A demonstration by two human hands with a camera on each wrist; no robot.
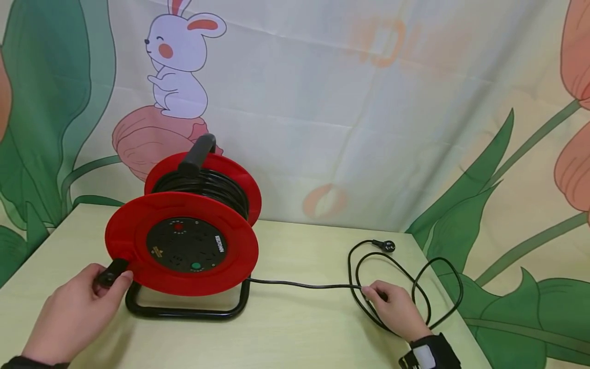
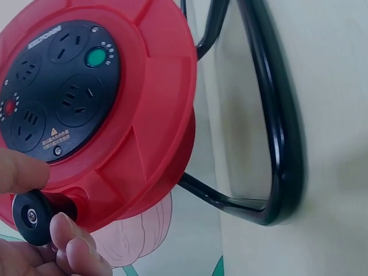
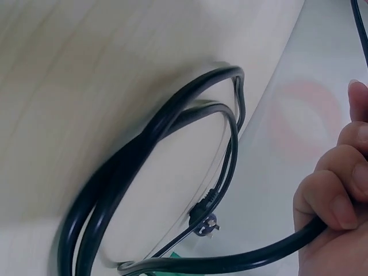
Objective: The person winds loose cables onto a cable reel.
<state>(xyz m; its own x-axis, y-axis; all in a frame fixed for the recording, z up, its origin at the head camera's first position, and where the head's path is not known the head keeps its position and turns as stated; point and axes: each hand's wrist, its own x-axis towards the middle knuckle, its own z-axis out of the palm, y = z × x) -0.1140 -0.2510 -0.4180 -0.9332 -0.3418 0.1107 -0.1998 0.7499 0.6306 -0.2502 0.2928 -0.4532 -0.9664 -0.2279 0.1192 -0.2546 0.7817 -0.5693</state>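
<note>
A red cable reel (image 1: 182, 243) with a black socket panel stands on its black tube frame (image 1: 184, 312) at the left of the table. My left hand (image 1: 76, 307) holds the reel's black crank knob (image 2: 35, 215) between thumb and fingers, at the disc's lower left edge. Black cable is wound on the drum, and a length of cable (image 1: 299, 285) runs out to the right. My right hand (image 1: 394, 305) grips that cable, fingers curled round it in the right wrist view. Loose loops lie around this hand, ending in a black plug (image 1: 389, 246).
The pale wooden table (image 1: 295, 328) ends at a right edge close to the loops. Behind it hangs a printed cloth (image 1: 295, 102) with a rabbit and flowers. A black carry handle (image 1: 198, 154) rises above the reel.
</note>
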